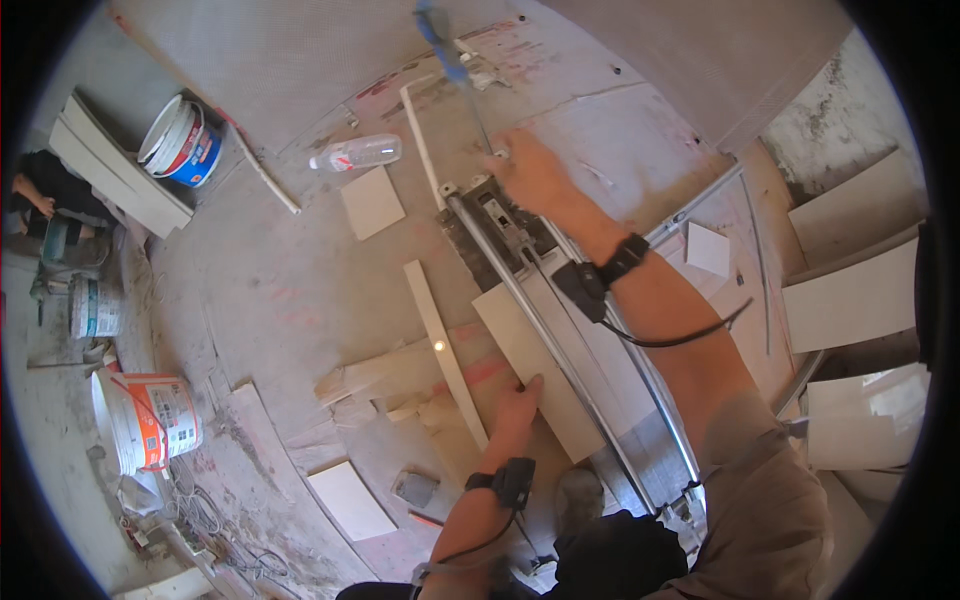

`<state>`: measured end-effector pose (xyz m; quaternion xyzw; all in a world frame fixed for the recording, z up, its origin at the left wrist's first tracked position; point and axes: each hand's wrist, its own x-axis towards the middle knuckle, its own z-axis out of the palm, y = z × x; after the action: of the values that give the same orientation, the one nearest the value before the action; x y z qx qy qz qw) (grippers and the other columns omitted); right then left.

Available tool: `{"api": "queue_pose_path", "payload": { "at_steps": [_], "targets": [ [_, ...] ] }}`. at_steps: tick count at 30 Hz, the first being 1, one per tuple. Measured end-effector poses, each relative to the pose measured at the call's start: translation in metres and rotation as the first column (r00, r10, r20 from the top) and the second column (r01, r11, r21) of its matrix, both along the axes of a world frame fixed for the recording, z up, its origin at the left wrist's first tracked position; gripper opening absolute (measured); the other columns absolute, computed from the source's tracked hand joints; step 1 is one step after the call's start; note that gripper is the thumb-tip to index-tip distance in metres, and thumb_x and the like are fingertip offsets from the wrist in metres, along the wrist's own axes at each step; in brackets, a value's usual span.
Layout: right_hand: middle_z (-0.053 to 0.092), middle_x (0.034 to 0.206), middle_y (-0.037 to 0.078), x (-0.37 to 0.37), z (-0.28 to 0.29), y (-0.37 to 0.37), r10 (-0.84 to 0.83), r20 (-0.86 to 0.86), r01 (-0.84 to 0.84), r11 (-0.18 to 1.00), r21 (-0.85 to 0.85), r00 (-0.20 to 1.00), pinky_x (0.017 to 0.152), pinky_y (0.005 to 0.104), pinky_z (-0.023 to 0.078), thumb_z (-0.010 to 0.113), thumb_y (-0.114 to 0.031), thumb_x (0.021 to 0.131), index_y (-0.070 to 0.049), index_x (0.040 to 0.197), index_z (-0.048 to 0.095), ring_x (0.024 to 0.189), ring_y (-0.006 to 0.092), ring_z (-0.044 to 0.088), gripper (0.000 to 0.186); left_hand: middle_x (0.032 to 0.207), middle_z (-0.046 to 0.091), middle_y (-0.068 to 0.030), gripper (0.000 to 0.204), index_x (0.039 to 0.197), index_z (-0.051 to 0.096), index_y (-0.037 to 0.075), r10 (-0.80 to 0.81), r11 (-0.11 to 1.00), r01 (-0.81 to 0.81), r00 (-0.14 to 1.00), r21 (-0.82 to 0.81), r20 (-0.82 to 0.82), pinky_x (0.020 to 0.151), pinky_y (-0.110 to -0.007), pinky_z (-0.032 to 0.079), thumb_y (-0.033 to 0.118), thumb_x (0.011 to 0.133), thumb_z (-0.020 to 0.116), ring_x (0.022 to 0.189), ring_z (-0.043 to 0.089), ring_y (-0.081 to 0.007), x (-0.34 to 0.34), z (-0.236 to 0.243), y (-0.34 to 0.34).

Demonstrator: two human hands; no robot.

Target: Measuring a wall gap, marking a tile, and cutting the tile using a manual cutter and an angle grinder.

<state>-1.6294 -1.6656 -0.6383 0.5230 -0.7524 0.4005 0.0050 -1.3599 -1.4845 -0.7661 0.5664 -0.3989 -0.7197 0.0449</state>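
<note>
Your right sleeve (768, 490) sits beside the metal rails (549, 355), your right hand (522, 175) closed around the blue-handled lever (450, 62), your left hand (516, 408) touching the pale tile (520, 336) beneath the rails, its grip impossible to tell.

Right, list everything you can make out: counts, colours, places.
manual tile cutter: 1, silver rails, centre right
lever: 1, blue grip, top centre
tile: 1, beige, under the rails
loose tiles: at least 3, pale, floor
narrow strips: several, pale, floor
buckets: 3, mostly white, left
plastic bottle: 1, clear, upper centre
leaning boards: several, beige, upper left
large tiles: several, cream, right edge
cables: several, grey, lower left
co-worker: 1, dark clothing, left edge
wrist straps: 2, black, both wrists
left hand: 1, bare, at tile
right hand: 1, bare, by lever
</note>
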Motion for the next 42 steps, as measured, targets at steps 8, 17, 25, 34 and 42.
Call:
{"api": "queue_pose_path", "payload": {
  "at_steps": [8,17,25,34,42],
  "targets": [
    [0.065,0.102,0.018,-0.021,-0.106,0.268,-0.267,0.272,0.086,0.842,0.533,0.924,0.082,0.0396,0.050,0.072,-0.032,0.083,-0.003,0.117,0.060,0.093,0.0334,0.062,0.046,0.083,0.066,-0.0033,0.027,0.098,0.069,0.001,0.028,0.998,-0.026,0.999,-0.049,0.038,0.064,-0.031,0.045,0.027,0.090,0.068,0.073,0.057,-0.0130,0.088,0.018,-0.023],
    [0.048,0.132,0.026,0.029,-0.083,0.323,0.151,0.006,-0.123,0.783,0.610,0.989,0.100,0.0498,0.039,0.085,-0.054,0.059,0.005,0.140,0.037,0.121,0.0411,0.048,0.111,0.090,0.068,0.0031,0.025,0.108,0.067,0.009,0.090,0.984,-0.042,0.956,-0.173,0.281,0.058,-0.024,0.044,0.027,0.090,0.066,0.073,0.060,-0.0072,0.228,0.046,-0.158],
    [0.050,0.131,0.024,0.007,-0.100,0.357,0.043,0.210,-0.167,0.767,0.620,0.977,0.096,0.0451,0.046,0.086,-0.034,0.061,0.002,0.141,0.039,0.118,0.0403,0.052,0.100,0.118,0.063,-0.0275,0.057,0.130,0.054,-0.007,0.291,0.630,0.336,0.733,-0.700,0.614,0.097,-0.044,0.047,0.027,0.086,0.067,0.107,0.062,-0.0386,0.195,0.004,-0.159],
    [0.049,0.138,0.019,-0.021,-0.076,0.348,0.468,0.085,-0.415,0.667,0.619,0.879,0.102,0.0448,0.044,0.083,-0.022,0.060,-0.005,0.141,0.043,0.121,0.0362,0.052,0.092,0.141,0.046,-0.0211,0.075,0.138,0.048,0.007,-0.403,0.112,0.743,0.641,-0.660,0.653,0.107,-0.053,0.035,0.027,0.073,0.078,0.129,0.043,-0.0409,0.026,0.059,-0.053],
    [0.057,0.128,0.020,-0.007,-0.043,0.412,-0.203,-0.080,0.217,0.867,0.448,0.976,0.103,0.0452,0.042,0.081,-0.024,0.073,-0.001,0.128,0.054,0.119,0.0371,0.054,0.066,0.142,0.044,-0.0186,0.082,0.141,0.046,0.011,-0.608,-0.324,0.738,0.317,-0.592,0.728,0.110,-0.054,0.028,0.030,0.069,0.078,0.132,0.038,-0.0396,-0.023,0.046,-0.032]
  ]
}}
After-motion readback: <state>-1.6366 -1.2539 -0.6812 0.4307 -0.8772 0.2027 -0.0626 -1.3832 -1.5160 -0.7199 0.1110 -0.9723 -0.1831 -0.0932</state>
